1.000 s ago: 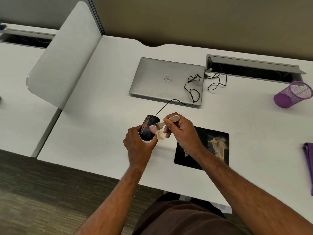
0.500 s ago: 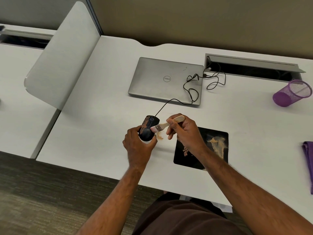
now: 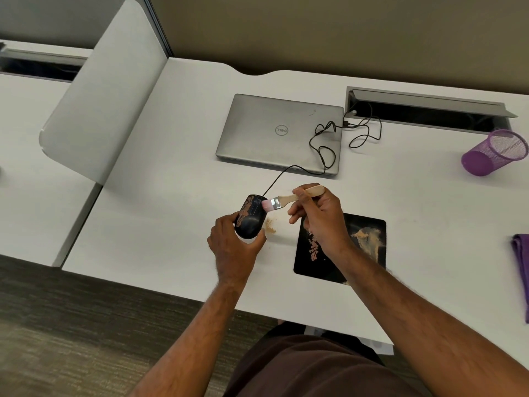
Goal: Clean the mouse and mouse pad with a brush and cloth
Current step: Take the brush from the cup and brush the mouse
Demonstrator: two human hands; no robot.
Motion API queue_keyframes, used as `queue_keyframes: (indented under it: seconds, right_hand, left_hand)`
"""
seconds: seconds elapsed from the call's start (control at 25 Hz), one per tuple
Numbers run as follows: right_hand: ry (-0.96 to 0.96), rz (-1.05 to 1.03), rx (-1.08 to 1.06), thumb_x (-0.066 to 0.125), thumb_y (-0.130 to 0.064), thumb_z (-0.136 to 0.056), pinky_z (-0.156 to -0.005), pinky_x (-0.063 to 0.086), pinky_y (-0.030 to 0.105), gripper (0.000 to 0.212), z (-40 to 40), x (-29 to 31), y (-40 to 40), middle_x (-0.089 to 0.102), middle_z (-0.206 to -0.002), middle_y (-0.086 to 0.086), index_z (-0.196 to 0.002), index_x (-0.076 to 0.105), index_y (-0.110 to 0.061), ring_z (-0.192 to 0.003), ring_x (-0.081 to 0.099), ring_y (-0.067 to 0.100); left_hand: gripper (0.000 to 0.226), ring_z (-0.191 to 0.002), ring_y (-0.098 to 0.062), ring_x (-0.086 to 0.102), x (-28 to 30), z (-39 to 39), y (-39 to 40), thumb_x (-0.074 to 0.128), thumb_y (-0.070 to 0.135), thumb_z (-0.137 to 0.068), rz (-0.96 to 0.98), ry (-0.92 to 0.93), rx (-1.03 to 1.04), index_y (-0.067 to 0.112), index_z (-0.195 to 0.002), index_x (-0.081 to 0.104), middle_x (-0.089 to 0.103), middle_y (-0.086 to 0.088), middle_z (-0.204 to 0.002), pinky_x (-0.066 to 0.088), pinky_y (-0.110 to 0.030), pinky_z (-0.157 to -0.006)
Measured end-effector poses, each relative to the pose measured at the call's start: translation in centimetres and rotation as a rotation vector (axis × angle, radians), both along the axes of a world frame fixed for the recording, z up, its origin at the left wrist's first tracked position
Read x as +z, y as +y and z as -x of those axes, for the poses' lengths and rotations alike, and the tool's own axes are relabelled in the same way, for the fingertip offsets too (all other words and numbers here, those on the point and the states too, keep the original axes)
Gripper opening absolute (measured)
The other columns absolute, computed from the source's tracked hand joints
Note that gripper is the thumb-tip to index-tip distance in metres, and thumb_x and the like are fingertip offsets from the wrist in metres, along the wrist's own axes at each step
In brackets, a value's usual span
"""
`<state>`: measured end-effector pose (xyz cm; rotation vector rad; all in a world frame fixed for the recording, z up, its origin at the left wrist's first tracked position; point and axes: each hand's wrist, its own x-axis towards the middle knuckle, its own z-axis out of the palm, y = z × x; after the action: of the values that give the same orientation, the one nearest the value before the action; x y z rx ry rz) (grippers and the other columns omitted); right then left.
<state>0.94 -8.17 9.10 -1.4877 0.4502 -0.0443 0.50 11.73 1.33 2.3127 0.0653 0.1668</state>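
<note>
We note a curved grey divider (image 3: 103, 90) at far left, smooth and matte, on the white desk (image 3: 171, 219). Left hand (image 3: 233, 245) grips the mouse (image 3: 249, 217) from below, fingers curled round its rear; mouse is glossy black, oval, streaked with tan powder, held raised over the desk. Its thin black cable (image 3: 320, 150) loops back across the closed brushed-metal laptop (image 3: 282, 133). Right hand (image 3: 320, 216) pinches the brush (image 3: 289, 199) by its pale wooden handle; metal ferrule, pinkish bristles touching the mouse's right side. A small tan powder spill (image 3: 270, 226) lies on the desk just beside the mouse. The pad (image 3: 369, 224), flat black rectangle with rounded corners, carries tan smears, partly under the right wrist. Far right: a purple mesh cup (image 3: 495, 153) on its side; a folded purple cloth (image 3: 521, 270) at the edge.
</note>
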Motion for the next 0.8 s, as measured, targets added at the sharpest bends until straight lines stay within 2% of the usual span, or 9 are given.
queue_keyframes:
  seconds: [0.08,0.2,0.32,0.4,0.56,0.68,0.8]
  right_hand:
    - [0.033,-0.027,0.023,0.063,-0.028,-0.104,-0.044,0.032,0.025,0.018,-0.3,-0.3,0.3,0.075,-0.080,0.018,-0.105,0.067,-0.010,-0.066,0.070,0.029]
    - [0.065,0.020,0.005,0.061,-0.032,-0.104,-0.046,0.037,0.026,0.021,-0.7,-0.8,0.2,0.076,-0.082,0.013,-0.107,0.066,-0.012,-0.068,0.071,0.027]
    - [0.063,0.049,-0.075,0.061,-0.030,-0.105,-0.048,0.044,0.017,0.022,-1.0,-0.7,-0.4,0.077,-0.083,0.013,-0.109,0.068,-0.010,-0.065,0.071,0.021]
    - [0.064,0.019,-0.102,0.061,-0.028,-0.105,-0.047,0.043,0.014,0.023,-1.0,-0.5,-0.7,0.076,-0.084,0.016,-0.111,0.069,-0.007,-0.064,0.070,0.018]
    - [0.132,-0.102,-0.082,0.061,-0.029,-0.104,-0.046,0.036,0.023,0.021,-0.9,-0.9,-0.5,0.077,-0.085,0.015,-0.110,0.070,-0.012,-0.067,0.071,0.020]
    - [0.175,-0.113,-0.145,0.060,-0.028,-0.105,-0.047,0.034,0.025,0.021,-0.9,-1.6,-0.7,0.077,-0.082,0.011,-0.112,0.068,-0.010,-0.065,0.070,0.019]
    - [0.174,-0.118,-0.182,0.061,-0.027,-0.104,-0.046,0.032,0.024,0.021,-0.8,-1.6,-1.2,0.076,-0.079,0.010,-0.112,0.068,-0.008,-0.062,0.069,0.019]
  left_hand:
    - [0.070,-0.110,-0.017,0.057,0.1,0.0,-0.2,0.087,0.054,-0.074,-0.002,0.000,-0.001,0.018,-0.126,0.054,0.063,0.001,-0.121,0.032,-0.030,-0.101]
    - [0.070,-0.110,-0.017,0.057,0.3,0.0,-0.1,0.088,0.051,-0.074,0.003,-0.008,-0.010,0.018,-0.126,0.054,0.063,0.001,-0.121,0.031,-0.029,-0.102]
    - [0.069,-0.110,-0.016,0.056,0.4,0.1,0.1,0.089,0.047,-0.074,0.003,-0.007,-0.011,0.019,-0.126,0.054,0.063,0.001,-0.122,0.031,-0.030,-0.102]
    - [0.069,-0.111,-0.017,0.057,0.5,0.1,0.2,0.090,0.046,-0.074,0.001,-0.007,-0.012,0.019,-0.126,0.054,0.063,0.001,-0.122,0.031,-0.030,-0.102]
    - [0.071,-0.112,-0.017,0.057,0.5,0.1,0.1,0.086,0.053,-0.074,0.002,-0.012,-0.018,0.020,-0.127,0.053,0.064,0.000,-0.124,0.033,-0.030,-0.102]
    - [0.071,-0.112,-0.017,0.057,0.7,0.0,0.0,0.079,0.058,-0.073,0.005,-0.017,-0.009,0.019,-0.126,0.054,0.064,-0.001,-0.123,0.033,-0.031,-0.102]
    - [0.069,-0.110,-0.018,0.057,0.5,-0.1,0.4,0.086,0.050,-0.074,-0.004,-0.016,0.009,0.018,-0.126,0.054,0.063,-0.002,-0.123,0.031,-0.031,-0.101]
